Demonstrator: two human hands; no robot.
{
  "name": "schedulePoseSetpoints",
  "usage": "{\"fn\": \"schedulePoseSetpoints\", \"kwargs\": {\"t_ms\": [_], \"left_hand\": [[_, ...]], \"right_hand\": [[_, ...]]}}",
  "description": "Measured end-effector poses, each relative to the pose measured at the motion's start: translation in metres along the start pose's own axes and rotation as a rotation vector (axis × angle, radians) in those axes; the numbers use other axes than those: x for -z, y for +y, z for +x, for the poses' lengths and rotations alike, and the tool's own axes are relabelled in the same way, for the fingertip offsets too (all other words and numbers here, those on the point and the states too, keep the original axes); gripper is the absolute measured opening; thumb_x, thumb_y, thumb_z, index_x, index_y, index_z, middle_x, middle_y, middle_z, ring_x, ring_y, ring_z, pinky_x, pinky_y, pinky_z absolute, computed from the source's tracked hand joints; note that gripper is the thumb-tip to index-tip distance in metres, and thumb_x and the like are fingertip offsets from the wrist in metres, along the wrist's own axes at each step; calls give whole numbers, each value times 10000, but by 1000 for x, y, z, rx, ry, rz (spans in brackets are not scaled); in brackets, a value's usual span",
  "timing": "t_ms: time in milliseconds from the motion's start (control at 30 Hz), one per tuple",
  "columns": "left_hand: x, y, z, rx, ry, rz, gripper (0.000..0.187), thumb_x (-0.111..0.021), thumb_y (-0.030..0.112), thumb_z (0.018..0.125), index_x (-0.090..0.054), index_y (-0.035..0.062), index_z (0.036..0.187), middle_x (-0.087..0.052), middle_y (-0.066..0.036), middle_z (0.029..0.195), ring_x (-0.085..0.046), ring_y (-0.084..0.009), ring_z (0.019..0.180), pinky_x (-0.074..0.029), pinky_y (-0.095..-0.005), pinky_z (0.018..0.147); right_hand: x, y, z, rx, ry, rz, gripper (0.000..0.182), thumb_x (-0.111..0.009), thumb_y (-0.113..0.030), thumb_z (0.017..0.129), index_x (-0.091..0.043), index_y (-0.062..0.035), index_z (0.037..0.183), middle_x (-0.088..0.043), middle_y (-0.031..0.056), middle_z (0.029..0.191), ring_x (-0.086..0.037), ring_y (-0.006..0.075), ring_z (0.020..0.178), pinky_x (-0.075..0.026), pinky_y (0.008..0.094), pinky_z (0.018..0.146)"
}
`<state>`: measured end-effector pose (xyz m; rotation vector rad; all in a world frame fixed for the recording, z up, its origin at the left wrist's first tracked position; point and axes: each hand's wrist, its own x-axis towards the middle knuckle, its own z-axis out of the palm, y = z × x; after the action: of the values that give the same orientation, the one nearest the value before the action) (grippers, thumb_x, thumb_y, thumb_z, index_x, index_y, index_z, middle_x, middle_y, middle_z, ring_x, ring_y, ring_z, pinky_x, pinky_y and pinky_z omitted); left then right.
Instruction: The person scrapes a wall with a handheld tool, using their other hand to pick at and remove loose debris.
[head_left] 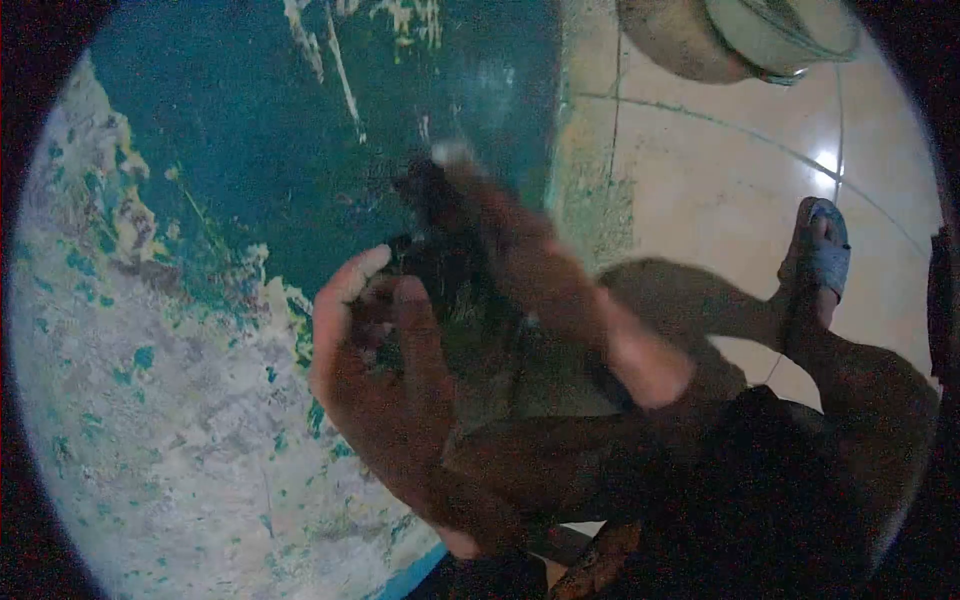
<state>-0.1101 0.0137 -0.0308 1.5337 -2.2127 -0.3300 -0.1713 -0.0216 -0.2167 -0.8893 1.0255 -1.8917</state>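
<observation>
A wall with dark teal paint fills the left and upper middle of the view. Lower left, its paint is gone in large patches, baring a pale, rough surface. Near the boundary is my left hand, fingers curved and thumb held apart, with no object visible in it. My right hand is over the teal paint, smeared by motion. At its far end shows a small whitish spot, too blurred to tell whether it is a fingertip or a held thing. Dark shadow lies between the hands and hides detail.
A bucket-like container stands on the tiled floor at the upper right. A foot in a grey-blue sandal rests on the tiles at the right. Bent legs and dark clothing fill the lower right.
</observation>
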Motion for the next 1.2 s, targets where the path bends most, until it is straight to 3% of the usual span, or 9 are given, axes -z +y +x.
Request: {"fn": "schedulePoseSetpoints", "kwargs": {"t_ms": [67, 133, 333, 467, 733, 800, 900, 1133, 1200], "left_hand": [[-2, -6, 3, -8, -10, -3, 257, -696, 76, 959, -657, -13, 1197, -712, -113, 1084, -660, -150, 931, -535, -304, 829], [-3, -7, 1, 44, -56, -27, 242, -681, 74, 970, -656, -16, 1194, -713, -116, 1094, -661, -151, 941, -538, -307, 839], [-10, -20, 8, 170, -181, -176, 231, -644, 76, 993, -647, -12, 1207, -713, -127, 1121, -671, -170, 973, -534, -318, 892], [-15, -9, 1, 197, -423, 132, 248, -645, 92, 995, -642, -7, 1223, -717, -125, 1125, -672, -173, 999, -525, -327, 922], [-8, -20, 5, 242, -311, -31, 249, -669, 99, 991, -645, -5, 1216, -713, -90, 1043, -648, -153, 969, -512, -310, 905], [-10, -22, 16, 161, -278, -30, 234, -660, 79, 997, -645, 0, 1217, -694, -61, 1003, -623, -135, 921, -509, -299, 876], [-8, -34, 11, 148, -231, -26, 224, -647, 56, 1005, -644, 10, 1225, -657, -22, 951, -575, -109, 857, -499, -279, 825], [-2, -40, 8, 188, -186, -191, 232, -646, 47, 1005, -647, 31, 1237, -639, -1, 940, -551, -89, 825, -477, -240, 767], [4, -39, 2, 149, -155, -75, 242, -657, 51, 998, -650, 36, 1240, -645, -7, 941, -561, -91, 821, -480, -239, 756]], "right_hand": [[2, 1, -5, -4, 12, 5, 420, -408, -231, 1103, -507, -61, 1474, -560, 226, 1452, -541, 387, 1340, -408, 444, 1139], [20, -16, 28, -1, 94, -364, 434, -396, -270, 1114, -508, -59, 1476, -590, 209, 1426, -576, 361, 1306, -414, 442, 1131], [-5, -3, -23, 145, 75, -173, 469, -365, -313, 1119, -511, -54, 1482, -643, 193, 1356, -624, 298, 1211, -438, 422, 1087], [-21, -5, -55, 37, 37, -116, 479, -412, -319, 1103, -482, -77, 1510, -640, 194, 1363, -632, 320, 1210, -459, 402, 1066], [13, 12, 26, -27, 114, -483, 439, -481, -289, 1076, -542, -72, 1453, -670, 219, 1253, -648, 311, 1194, -498, 442, 1006], [0, 6, -11, 72, 138, -242, 433, -484, -289, 1071, -546, -65, 1437, -668, 242, 1212, -653, 365, 1168, -505, 465, 983], [22, 29, 7, -145, 152, -128, 437, -462, -282, 1078, -529, -65, 1451, -647, 263, 1260, -625, 419, 1207, -489, 466, 1020], [4, 9, -49, -272, 56, -209, 455, -371, -247, 1106, -452, -73, 1518, -502, 235, 1513, -458, 364, 1432, -366, 434, 1182], [17, 40, -38, -378, 22, 290, 478, -344, -189, 1096, -388, -80, 1560, -402, 197, 1594, -416, 321, 1463, -316, 418, 1218]]}}
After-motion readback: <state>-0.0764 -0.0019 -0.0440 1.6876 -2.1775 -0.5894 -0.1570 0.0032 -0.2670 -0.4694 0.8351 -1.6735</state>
